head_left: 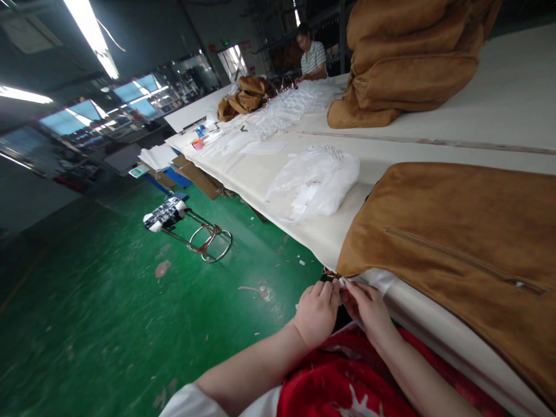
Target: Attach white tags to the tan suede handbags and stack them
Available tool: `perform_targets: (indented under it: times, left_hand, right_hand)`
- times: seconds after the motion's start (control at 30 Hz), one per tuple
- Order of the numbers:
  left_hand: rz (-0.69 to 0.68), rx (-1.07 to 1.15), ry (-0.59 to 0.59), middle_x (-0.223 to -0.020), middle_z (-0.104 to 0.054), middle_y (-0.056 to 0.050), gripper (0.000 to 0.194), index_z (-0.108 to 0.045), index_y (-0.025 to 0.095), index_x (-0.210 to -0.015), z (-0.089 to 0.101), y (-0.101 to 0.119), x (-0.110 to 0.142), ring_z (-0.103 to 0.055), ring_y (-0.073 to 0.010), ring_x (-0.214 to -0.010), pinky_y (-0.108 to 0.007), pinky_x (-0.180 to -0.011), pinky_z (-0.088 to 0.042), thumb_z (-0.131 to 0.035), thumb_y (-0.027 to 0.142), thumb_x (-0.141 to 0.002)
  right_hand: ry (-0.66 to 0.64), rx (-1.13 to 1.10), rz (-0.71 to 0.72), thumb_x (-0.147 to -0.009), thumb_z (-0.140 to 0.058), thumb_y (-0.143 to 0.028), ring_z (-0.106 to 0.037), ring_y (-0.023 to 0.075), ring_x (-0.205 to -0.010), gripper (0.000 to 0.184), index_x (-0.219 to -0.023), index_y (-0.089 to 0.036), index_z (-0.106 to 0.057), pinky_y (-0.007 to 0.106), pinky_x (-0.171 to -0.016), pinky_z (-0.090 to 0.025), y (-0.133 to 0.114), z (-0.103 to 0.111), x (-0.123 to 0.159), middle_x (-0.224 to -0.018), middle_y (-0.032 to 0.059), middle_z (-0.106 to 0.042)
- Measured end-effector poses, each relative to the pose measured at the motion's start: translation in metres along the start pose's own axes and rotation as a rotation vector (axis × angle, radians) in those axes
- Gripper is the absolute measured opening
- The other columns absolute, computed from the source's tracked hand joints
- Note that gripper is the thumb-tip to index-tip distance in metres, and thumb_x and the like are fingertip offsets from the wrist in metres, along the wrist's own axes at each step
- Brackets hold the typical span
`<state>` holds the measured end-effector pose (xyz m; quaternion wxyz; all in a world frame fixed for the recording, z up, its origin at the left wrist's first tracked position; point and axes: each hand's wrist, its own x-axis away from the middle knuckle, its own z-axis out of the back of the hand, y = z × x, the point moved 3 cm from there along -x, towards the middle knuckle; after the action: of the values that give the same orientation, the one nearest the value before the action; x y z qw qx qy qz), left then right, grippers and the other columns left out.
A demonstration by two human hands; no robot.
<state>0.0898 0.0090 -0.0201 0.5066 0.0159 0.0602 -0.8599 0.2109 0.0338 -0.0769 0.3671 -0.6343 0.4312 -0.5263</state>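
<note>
A large brown suede-like bag (pixel 469 208) lies flat on the near table, a zipper (pixel 452 255) running across its upper face. At its near left corner, by the table edge, my two hands meet. My left hand (pixel 319 310) is closed, its fingers curled around something beside a dark strap or fitting (pixel 329 275) with a glint of metal; what it grips is hidden. My right hand (pixel 367 307) pinches a small white piece (pixel 342 282) between thumb and fingers, right against the left fingertips. Whether the piece is attached to the bag cannot be made out.
A crumpled clear plastic bag (pixel 319 179) sits on the white table (pixel 247 168) beyond. More brown bags (pixel 417 69) are stacked at the back right. A stool (pixel 169 214) stands on the green floor (pixel 108 324). Another person (pixel 313 58) works at the far end.
</note>
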Motion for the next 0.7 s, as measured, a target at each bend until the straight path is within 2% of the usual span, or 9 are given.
perform_targets:
  times: [0.1, 0.2, 0.27, 0.3, 0.37, 0.47, 0.53, 0.63, 0.7]
  left_hand:
    - [0.005, 0.087, -0.004, -0.098, -0.065, -0.01, 0.035, -0.048, 0.01, -0.13, 0.005, 0.0, 0.0, -0.062, -0.0222, -0.088, -0.034, -0.073, -0.054, -0.044, 0.016, -0.095]
    - [0.177, 0.414, -0.018, -0.098, -0.065, -0.008, 0.024, -0.056, 0.015, -0.114, 0.009, -0.008, -0.004, -0.062, -0.0199, -0.09, -0.031, -0.079, -0.052, -0.045, 0.015, -0.092]
    - [0.311, 0.725, -0.136, -0.084, -0.065, -0.005, 0.016, -0.059, 0.016, -0.095, 0.006, -0.016, -0.008, -0.061, -0.0158, -0.076, -0.025, -0.069, -0.05, -0.044, 0.014, -0.09]
    - [0.335, 0.845, -0.206, -0.075, -0.063, -0.002, 0.015, -0.058, 0.016, -0.086, 0.004, -0.019, -0.01, -0.059, -0.0137, -0.067, -0.023, -0.063, -0.047, -0.043, 0.015, -0.089]
    - [0.286, 0.99, -0.298, -0.063, -0.056, 0.001, 0.02, -0.055, 0.016, -0.074, 0.004, -0.022, -0.015, -0.052, -0.011, -0.057, -0.02, -0.055, -0.042, -0.041, 0.019, -0.089]
    - [0.203, 1.032, -0.265, -0.064, -0.056, 0.0, 0.033, -0.053, 0.017, -0.072, 0.01, -0.026, -0.018, -0.049, -0.0118, -0.059, -0.021, -0.058, -0.043, -0.035, 0.034, -0.094]
    - [0.154, 0.984, -0.228, -0.072, -0.062, -0.002, 0.035, -0.057, 0.018, -0.076, 0.011, -0.027, -0.017, -0.055, -0.0147, -0.066, -0.024, -0.066, -0.047, -0.036, 0.04, -0.094]
    - [0.116, 0.962, -0.191, -0.078, -0.069, -0.004, 0.035, -0.062, 0.021, -0.079, -0.001, -0.034, -0.018, -0.063, -0.0188, -0.072, -0.027, -0.073, -0.053, -0.039, 0.043, -0.092]
    - [0.116, 0.967, -0.143, -0.079, -0.073, -0.002, 0.036, -0.066, 0.024, -0.081, -0.014, -0.042, -0.023, -0.068, -0.0207, -0.074, -0.026, -0.073, -0.055, -0.042, 0.048, -0.09]
  right_hand:
    - [-0.04, 0.03, -0.009, -0.078, -0.06, -0.065, -0.044, 0.0128, -0.041, 0.046, -0.066, -0.021, -0.061, 0.025, -0.041, -0.03, -0.001, 0.001, 0.004, -0.052, -0.0013, -0.055]
    - [-0.076, 0.121, 0.032, -0.079, -0.061, -0.065, -0.042, 0.0129, -0.042, 0.046, -0.063, -0.022, -0.059, 0.025, -0.043, -0.029, -0.004, 0.003, 0.007, -0.046, -0.0028, -0.05]
    - [-0.08, 0.163, 0.094, -0.081, -0.057, -0.065, -0.042, 0.0136, -0.043, 0.047, -0.061, -0.023, -0.056, 0.026, -0.045, -0.031, -0.008, 0.004, 0.007, -0.046, -0.0028, -0.048]
    - [-0.078, 0.182, 0.127, -0.082, -0.057, -0.065, -0.043, 0.0139, -0.044, 0.047, -0.061, -0.023, -0.056, 0.026, -0.046, -0.032, -0.01, 0.004, 0.007, -0.046, -0.0026, -0.048]
    - [-0.059, 0.211, 0.176, -0.082, -0.056, -0.065, -0.042, 0.0144, -0.045, 0.047, -0.06, -0.023, -0.056, 0.027, -0.047, -0.034, -0.016, 0.004, 0.007, -0.046, -0.0023, -0.047]
    - [-0.033, 0.242, 0.213, -0.083, -0.052, -0.066, -0.043, 0.0146, -0.047, 0.048, -0.062, -0.023, -0.057, 0.026, -0.047, -0.035, -0.026, -0.001, 0.012, -0.049, -0.0015, -0.049]
    - [-0.021, 0.273, 0.216, -0.085, -0.05, -0.064, -0.045, 0.0142, -0.048, 0.048, -0.063, -0.022, -0.058, 0.025, -0.045, -0.036, -0.032, -0.005, 0.016, -0.052, -0.0005, -0.052]
    - [-0.026, 0.324, 0.184, -0.086, -0.052, -0.058, -0.047, 0.0124, -0.041, 0.045, -0.062, -0.02, -0.061, 0.023, -0.04, -0.037, -0.045, -0.002, 0.021, -0.049, -0.0009, -0.054]
    - [-0.029, 0.341, 0.206, -0.087, -0.054, -0.05, -0.053, 0.013, -0.044, 0.036, -0.072, -0.02, -0.067, 0.022, -0.042, -0.04, -0.061, 0.012, 0.032, -0.056, 0.0, -0.062]
